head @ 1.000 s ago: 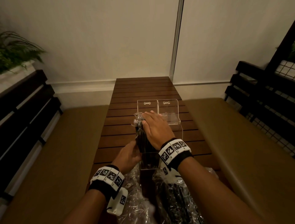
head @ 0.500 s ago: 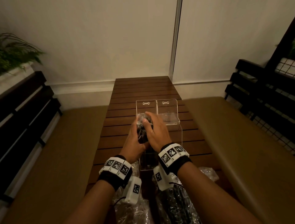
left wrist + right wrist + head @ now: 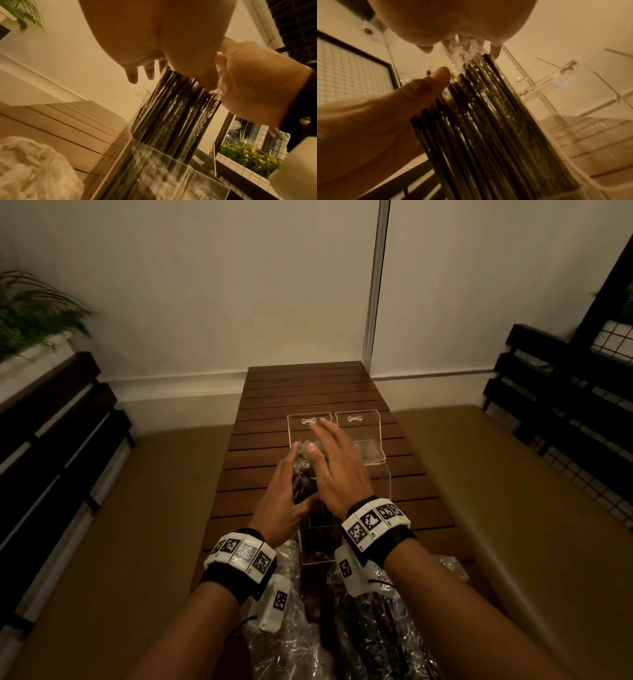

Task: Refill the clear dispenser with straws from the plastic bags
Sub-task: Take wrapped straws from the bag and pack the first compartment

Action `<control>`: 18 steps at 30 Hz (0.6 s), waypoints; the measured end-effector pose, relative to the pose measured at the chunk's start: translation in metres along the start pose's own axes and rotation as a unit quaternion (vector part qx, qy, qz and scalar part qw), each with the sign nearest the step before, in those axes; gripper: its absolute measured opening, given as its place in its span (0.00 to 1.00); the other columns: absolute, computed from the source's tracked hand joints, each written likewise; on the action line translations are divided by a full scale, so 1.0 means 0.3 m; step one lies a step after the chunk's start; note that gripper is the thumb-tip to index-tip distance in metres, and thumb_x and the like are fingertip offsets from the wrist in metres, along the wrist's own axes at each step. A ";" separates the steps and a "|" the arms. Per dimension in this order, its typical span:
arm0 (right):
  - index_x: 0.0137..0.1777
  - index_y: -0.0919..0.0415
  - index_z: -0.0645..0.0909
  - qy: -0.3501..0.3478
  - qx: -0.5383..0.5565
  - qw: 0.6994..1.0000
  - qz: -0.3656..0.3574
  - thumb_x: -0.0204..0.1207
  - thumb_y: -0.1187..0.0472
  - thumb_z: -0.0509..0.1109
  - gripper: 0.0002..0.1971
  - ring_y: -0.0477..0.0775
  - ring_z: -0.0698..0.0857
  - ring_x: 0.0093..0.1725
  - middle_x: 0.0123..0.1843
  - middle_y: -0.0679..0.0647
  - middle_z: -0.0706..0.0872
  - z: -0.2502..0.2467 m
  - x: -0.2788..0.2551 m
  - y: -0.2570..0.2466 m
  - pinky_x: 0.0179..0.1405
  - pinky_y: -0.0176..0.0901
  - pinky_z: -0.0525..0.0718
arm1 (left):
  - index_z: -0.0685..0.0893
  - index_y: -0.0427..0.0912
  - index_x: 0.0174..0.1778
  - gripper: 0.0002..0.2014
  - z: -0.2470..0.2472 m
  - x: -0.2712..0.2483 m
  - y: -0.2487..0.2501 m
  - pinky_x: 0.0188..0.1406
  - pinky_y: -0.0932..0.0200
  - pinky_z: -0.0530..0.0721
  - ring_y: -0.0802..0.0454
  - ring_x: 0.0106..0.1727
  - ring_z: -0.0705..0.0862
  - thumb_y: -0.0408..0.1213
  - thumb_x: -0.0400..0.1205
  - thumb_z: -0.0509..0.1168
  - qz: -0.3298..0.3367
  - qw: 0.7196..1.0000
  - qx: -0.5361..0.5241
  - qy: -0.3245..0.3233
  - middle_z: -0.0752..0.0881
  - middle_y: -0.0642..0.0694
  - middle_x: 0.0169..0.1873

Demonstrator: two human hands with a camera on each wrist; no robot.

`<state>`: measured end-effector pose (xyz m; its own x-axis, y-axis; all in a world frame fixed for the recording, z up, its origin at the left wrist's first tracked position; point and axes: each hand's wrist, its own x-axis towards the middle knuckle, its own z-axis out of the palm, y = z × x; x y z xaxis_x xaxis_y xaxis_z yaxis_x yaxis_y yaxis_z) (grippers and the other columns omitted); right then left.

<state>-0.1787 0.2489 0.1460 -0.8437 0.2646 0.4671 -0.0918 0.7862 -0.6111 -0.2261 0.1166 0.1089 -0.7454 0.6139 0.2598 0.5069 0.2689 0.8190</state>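
A bundle of black straws (image 3: pixel 305 477) in clear wrap stands upright in the left half of the clear dispenser (image 3: pixel 378 484), whose two lids are tipped back. My left hand (image 3: pixel 286 491) holds the bundle from the left, thumb across its front. On the bundle's right side rests my right hand (image 3: pixel 329 460), fingers stretched forward and thumb at the crinkled top of the wrap. The left wrist view shows the straws (image 3: pixel 175 112) going down into the dispenser (image 3: pixel 154 169). From the right wrist the bundle (image 3: pixel 484 128) stands against the clear wall (image 3: pixel 539 94).
The dispenser stands on a narrow slatted wooden table (image 3: pixel 308 385). Two plastic bags, one with black straws (image 3: pixel 387 628) and one crumpled (image 3: pixel 291 642), lie at the near end under my wrists. Cushioned benches (image 3: pixel 513 491) flank the table; a plant (image 3: pixel 30 313) sits far left.
My left hand came up from the dispenser's base to the bundle. My right hand, wrapped on the bundle half a second ago, has straightened its fingers forward.
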 end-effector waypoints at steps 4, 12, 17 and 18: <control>0.84 0.51 0.61 -0.096 -0.083 0.992 -0.024 0.89 0.46 0.45 0.26 0.47 0.54 0.86 0.85 0.49 0.63 0.030 -0.041 0.000 0.86 0.56 0.52 | 0.44 0.61 0.85 0.47 0.020 -0.007 -0.002 0.81 0.43 0.68 0.63 0.83 0.60 0.52 0.79 0.71 0.027 1.000 0.000 -0.011 0.56 0.59 0.85; 0.84 0.42 0.58 -0.085 -0.202 0.972 -0.080 0.83 0.36 0.47 0.30 0.52 0.53 0.87 0.86 0.45 0.60 0.029 -0.033 -0.006 0.84 0.65 0.48 | 0.44 0.62 0.85 0.50 0.011 -0.040 -0.027 0.74 0.47 0.77 0.57 0.82 0.66 0.63 0.74 0.69 -0.009 1.000 -0.020 0.003 0.57 0.56 0.85; 0.83 0.46 0.60 -0.118 -0.176 0.975 -0.071 0.88 0.44 0.50 0.25 0.51 0.56 0.86 0.85 0.47 0.64 0.028 -0.028 0.012 0.85 0.59 0.54 | 0.41 0.60 0.85 0.51 0.016 -0.072 -0.027 0.80 0.49 0.71 0.64 0.80 0.65 0.47 0.78 0.73 -0.044 0.999 -0.022 -0.009 0.58 0.57 0.85; 0.83 0.45 0.61 -0.117 -0.159 0.978 -0.068 0.87 0.43 0.50 0.25 0.51 0.56 0.86 0.85 0.47 0.64 0.015 -0.029 0.005 0.85 0.59 0.53 | 0.43 0.61 0.85 0.49 0.015 -0.083 -0.030 0.79 0.48 0.71 0.64 0.79 0.66 0.49 0.78 0.73 -0.042 0.999 -0.029 -0.007 0.60 0.58 0.84</control>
<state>-0.1740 0.2454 0.1381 -0.9363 0.0400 0.3489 -0.0737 0.9490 -0.3065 -0.2101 0.1024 0.0929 -0.7773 0.6020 0.1827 0.4176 0.2766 0.8655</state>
